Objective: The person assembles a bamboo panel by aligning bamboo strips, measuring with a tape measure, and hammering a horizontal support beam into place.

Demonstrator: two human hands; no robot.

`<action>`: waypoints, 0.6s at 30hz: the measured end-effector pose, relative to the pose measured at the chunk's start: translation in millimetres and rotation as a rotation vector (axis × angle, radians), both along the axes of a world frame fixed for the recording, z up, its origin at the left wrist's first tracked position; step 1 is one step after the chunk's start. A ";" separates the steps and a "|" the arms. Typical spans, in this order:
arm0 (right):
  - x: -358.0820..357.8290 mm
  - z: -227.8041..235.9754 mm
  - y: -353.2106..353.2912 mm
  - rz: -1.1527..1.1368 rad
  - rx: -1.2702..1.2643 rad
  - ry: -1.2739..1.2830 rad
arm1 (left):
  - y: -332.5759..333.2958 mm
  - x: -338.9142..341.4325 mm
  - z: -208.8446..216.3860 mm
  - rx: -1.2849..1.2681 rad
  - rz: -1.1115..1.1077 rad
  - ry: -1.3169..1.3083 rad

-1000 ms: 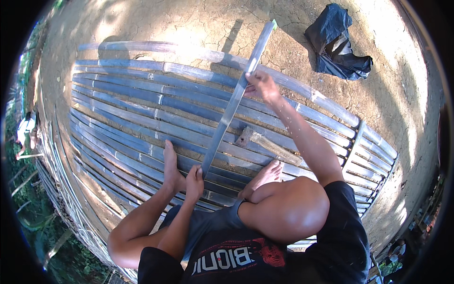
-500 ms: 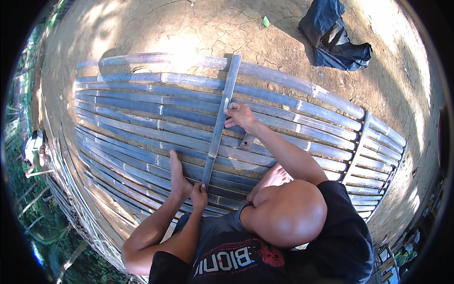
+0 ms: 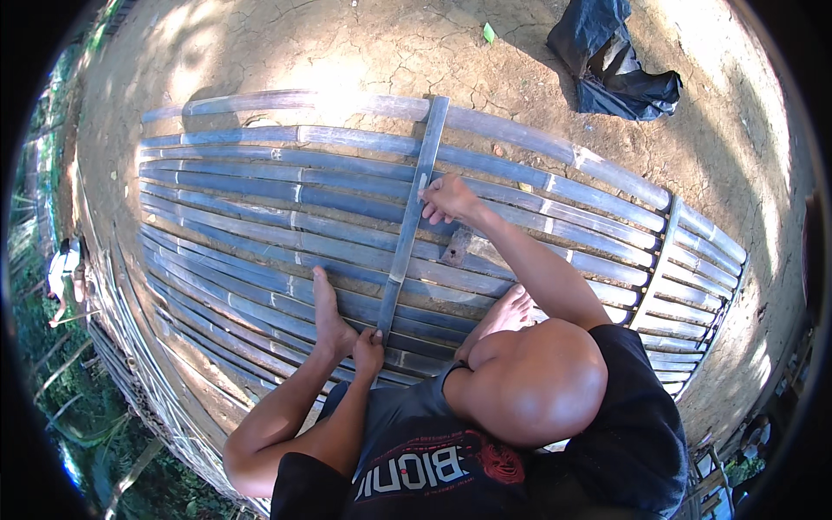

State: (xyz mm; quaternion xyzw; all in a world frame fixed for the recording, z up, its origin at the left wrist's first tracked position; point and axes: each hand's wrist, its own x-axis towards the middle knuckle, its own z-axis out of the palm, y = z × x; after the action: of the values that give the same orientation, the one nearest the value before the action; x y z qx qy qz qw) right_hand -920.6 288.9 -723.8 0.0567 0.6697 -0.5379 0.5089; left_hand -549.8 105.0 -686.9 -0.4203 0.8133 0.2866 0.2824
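A long bamboo strip (image 3: 404, 243) lies crosswise over a row of lengthwise bamboo slats (image 3: 234, 198) on the ground. My left hand (image 3: 368, 348) is closed around the strip's near end, beside my left foot. Farther along, my right hand (image 3: 448, 199) is at the strip's right edge with fingers curled and thumb drawn in. A small pale sliver (image 3: 423, 184) shows on the strip by those fingertips; whether they pinch it is too small to tell. Below my right hand, a grey-brown piece with a dark hole (image 3: 452, 250) rests on the slats.
Another crosspiece (image 3: 656, 264) spans the slats at the right. Crumpled black plastic (image 3: 620, 87) lies on cracked earth at the far right, and a green leaf (image 3: 488, 33) at the back. Thin poles (image 3: 143, 364) are piled at the left, near another person (image 3: 62, 264).
My right hand has shifted slightly right and away from me along the strip's edge. My left hand stays on the near end. The whole view has moved a little.
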 end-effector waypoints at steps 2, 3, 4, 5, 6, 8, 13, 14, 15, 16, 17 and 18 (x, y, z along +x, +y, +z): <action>-0.3 -0.6 0.6 0.004 -0.012 0.005 | 1.4 -1.2 1.4 -0.001 -0.001 -0.002; 0.0 -0.1 0.3 0.005 -0.013 0.002 | 2.1 -0.9 1.7 0.000 0.004 0.000; 0.2 0.2 -0.3 0.006 -0.014 -0.001 | 2.5 -0.5 2.2 0.001 0.009 0.002; -0.4 1.3 -0.3 0.007 -0.014 -0.003 | 2.3 0.0 1.7 0.002 -0.001 -0.008; -0.6 1.8 0.4 0.009 -0.009 -0.001 | 1.6 0.4 1.3 0.004 -0.012 -0.019; 0.6 2.0 1.4 0.015 0.002 0.002 | 1.6 1.4 1.1 0.018 -0.015 -0.017; -1.7 -4.2 3.3 0.050 0.003 0.007 | 0.3 8.0 -4.0 0.029 -0.015 0.044; -1.6 -4.5 3.3 0.047 -0.004 0.005 | 0.4 7.1 -3.2 0.037 -0.009 0.035; -1.5 -4.8 3.5 0.045 0.002 0.002 | 0.2 5.9 -2.9 0.046 -0.003 0.026; -1.5 -5.1 3.9 0.043 0.008 0.000 | 0.1 4.5 -2.8 0.054 0.004 0.017; -1.0 -4.6 3.1 0.043 0.011 -0.002 | -1.1 6.6 -4.1 0.043 -0.019 0.025; -0.8 -4.9 2.7 0.040 0.002 -0.007 | -2.3 8.3 -5.7 0.032 -0.041 0.032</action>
State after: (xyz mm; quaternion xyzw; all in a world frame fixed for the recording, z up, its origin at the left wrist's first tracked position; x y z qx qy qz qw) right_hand -921.3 291.6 -728.7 0.0458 0.6695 -0.5268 0.5217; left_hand -541.5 102.7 -692.6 -0.3941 0.8215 0.3005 0.2819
